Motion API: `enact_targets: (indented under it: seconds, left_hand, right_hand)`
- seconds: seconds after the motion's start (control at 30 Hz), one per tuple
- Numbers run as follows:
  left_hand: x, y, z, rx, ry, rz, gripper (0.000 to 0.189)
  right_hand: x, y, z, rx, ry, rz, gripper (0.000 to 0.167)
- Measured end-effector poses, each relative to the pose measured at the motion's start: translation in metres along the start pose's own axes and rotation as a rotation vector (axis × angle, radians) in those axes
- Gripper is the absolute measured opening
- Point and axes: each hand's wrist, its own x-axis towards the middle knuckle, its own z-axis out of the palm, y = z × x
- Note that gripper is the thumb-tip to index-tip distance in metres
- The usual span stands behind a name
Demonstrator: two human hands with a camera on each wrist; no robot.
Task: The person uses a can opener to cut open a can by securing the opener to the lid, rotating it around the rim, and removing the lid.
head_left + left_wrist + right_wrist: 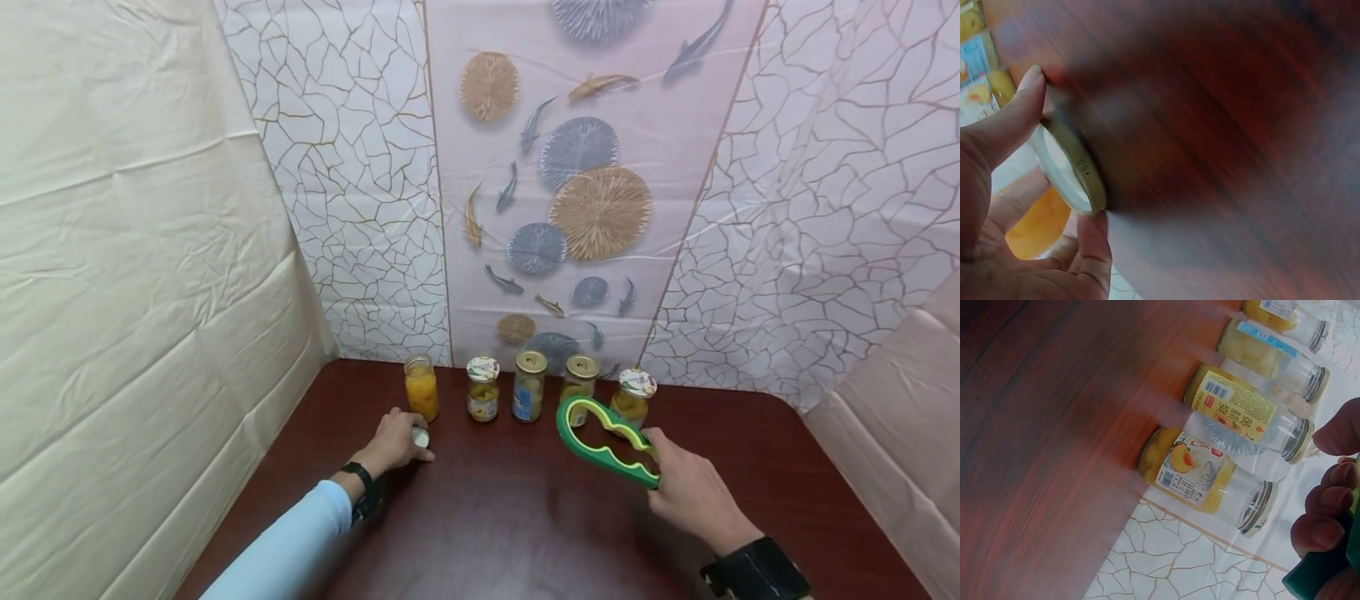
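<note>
My left hand (393, 442) holds a round jar lid (421, 437) low over the table, its pale inside showing. In the left wrist view the lid (1079, 162) tilts between thumb and fingers. Just behind this hand stands a lidless glass jar (422, 387) of orange-yellow fruit. My right hand (693, 492) grips one end of a green jar opener (615, 467) with a wavy yellow-green inner edge. The opener is raised in front of the two right-hand jars and partly covers them. Only part of the opener (1316, 575) shows in the right wrist view.
Along the table's back edge stand lidded fruit jars: a white-lidded jar (483, 392), a blue-labelled jar (529, 387), a gold-lidded jar (582, 367) and another white-lidded jar (637, 383). Behind the dark red table (487, 517) hangs a patterned cloth (375, 208); a cream cloth (150, 250) hangs at the left.
</note>
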Motion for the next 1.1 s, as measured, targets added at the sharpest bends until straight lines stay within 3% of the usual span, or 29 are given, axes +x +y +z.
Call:
enact_targets:
  seconds: [0.2,0.5,0.63,0.83,1.1]
  left_hand:
    - [0.004,-0.002,-0.003,-0.012,0.008,0.012,0.050]
    - [0.007,-0.004,0.000,-0.038,-0.001,-0.019,0.052]
    - [0.013,-0.012,0.004,-0.082,-0.014,-0.009,0.057]
    - [0.027,-0.027,0.018,-0.061,-0.014,0.022,0.062]
    - [0.003,-0.002,-0.002,-0.099,-0.024,-0.016,0.059]
  right_hand:
    - [0.000,-0.001,0.000,0.000,-0.020,0.015,0.061]
    - [-0.001,-0.002,0.000,0.002,-0.028,0.019,0.062]
    - [0.000,-0.003,0.001,0.005,-0.019,0.013,0.061]
    - [-0.001,-0.002,0.003,0.009,-0.015,0.013,0.061]
    - [-0.004,0.000,0.005,0.009,-0.041,0.045,0.060]
